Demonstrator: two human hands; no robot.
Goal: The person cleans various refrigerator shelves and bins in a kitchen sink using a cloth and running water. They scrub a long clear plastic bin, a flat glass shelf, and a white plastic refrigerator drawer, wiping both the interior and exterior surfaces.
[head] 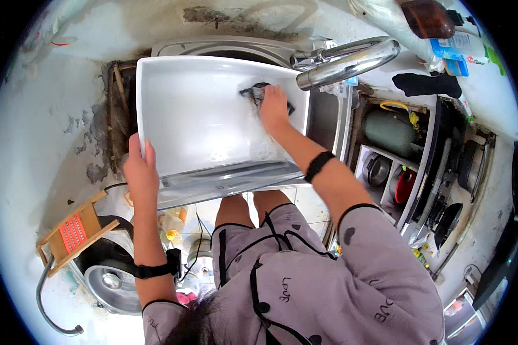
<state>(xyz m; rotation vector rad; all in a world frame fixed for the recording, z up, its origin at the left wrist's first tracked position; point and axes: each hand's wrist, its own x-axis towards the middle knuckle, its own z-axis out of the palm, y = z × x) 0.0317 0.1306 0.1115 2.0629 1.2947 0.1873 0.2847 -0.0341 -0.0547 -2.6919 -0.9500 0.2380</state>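
Observation:
A white plastic drawer [190,112] with a clear front panel [228,183] along its near side rests tilted over a metal sink [323,120]. My left hand [142,166] grips the drawer's left wall near its front corner, thumb and fingers on either side of the rim. Inside the drawer, towards its right end, my right hand [275,108] presses a dark, wet, crumpled cloth [257,93] against the white bottom. Water drops show on the bottom nearer the front. The chrome faucet [345,64] arches close to the drawer's back right corner.
A wooden-framed grater [73,233] with an orange plate stands at the lower left, by a round steel basin [114,284]. To the right are a green gas cylinder [390,129], pots [376,169] in a compartment and a black cloth [427,85]. An oil bottle [172,222] stands below.

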